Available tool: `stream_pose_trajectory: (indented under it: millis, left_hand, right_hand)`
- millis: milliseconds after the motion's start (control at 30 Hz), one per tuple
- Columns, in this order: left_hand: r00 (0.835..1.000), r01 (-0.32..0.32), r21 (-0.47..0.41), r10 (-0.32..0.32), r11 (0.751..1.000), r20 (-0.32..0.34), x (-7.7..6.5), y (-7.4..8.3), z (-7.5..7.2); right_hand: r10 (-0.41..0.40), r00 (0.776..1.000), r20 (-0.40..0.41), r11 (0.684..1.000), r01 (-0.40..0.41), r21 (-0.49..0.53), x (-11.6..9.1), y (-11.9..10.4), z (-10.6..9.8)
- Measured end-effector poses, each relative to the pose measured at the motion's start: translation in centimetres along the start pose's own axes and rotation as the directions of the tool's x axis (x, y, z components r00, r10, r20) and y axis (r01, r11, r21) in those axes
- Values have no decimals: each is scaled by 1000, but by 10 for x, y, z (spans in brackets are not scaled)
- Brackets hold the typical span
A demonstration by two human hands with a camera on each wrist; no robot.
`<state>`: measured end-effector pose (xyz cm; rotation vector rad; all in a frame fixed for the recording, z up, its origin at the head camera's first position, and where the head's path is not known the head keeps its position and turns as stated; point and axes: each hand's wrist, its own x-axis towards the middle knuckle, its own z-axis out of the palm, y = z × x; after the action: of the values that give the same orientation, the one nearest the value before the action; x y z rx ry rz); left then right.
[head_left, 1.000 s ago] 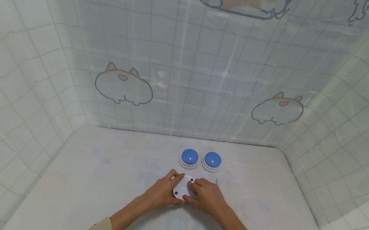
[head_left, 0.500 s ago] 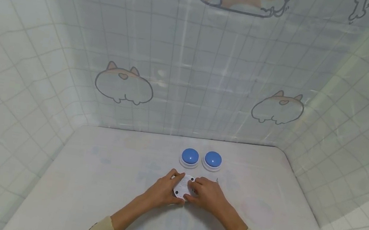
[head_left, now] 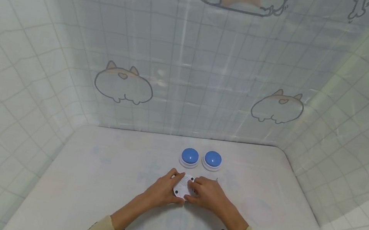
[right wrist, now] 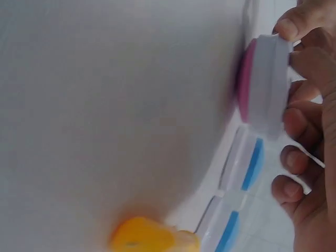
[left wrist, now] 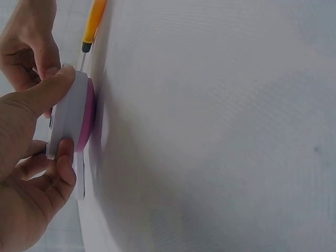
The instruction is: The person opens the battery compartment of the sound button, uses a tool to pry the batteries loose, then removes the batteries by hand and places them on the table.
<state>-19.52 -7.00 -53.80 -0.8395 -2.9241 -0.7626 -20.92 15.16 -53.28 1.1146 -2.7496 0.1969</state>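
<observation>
A round white push button (head_left: 182, 188) lies upside down on the table, its perforated underside and dark corner spots facing up. Its pink dome (left wrist: 88, 113) faces the tabletop. My left hand (head_left: 162, 190) grips the rim from the left, thumb on the near side and fingers at the far side. From the right, my right hand (head_left: 209, 196) pinches at the device, curled fingers on its underside and thumb at the near edge. That hand covers the right part of the underside. In the right wrist view, its other fingers (right wrist: 287, 188) hang bent beside the white casing.
Two push buttons with blue domes, a left one (head_left: 190, 157) and a right one (head_left: 212, 160), stand upright behind the hands. A screwdriver with a yellow handle (left wrist: 94, 22) lies right of the device, mostly hidden by my right hand in the head view. A tile-patterned sheet (head_left: 186, 103) surrounds the white table.
Both hands and the white push button stay almost still. The head view has shifted very slightly.
</observation>
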Motion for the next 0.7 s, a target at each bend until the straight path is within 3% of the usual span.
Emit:
stream_pose_trajectory:
  millis: [200, 433, 700]
  left_hand:
    - [1000, -4, -18, 4, 1000, 15, 3, -2, -4]
    - [999, 7, -35, -6, 999, 41, 4, -3, -6]
    - [999, -5, -53, 7, 999, 39, 8, -4, -11]
  right_hand:
    - [-81, 994, -78, 997, 79, -26, -1, 8, 4]
    - [-118, 981, -152, 993, 120, 3, -3, 11, 5]
    - [-258, 937, -235, 965, 241, -100, 1, 16, 3]
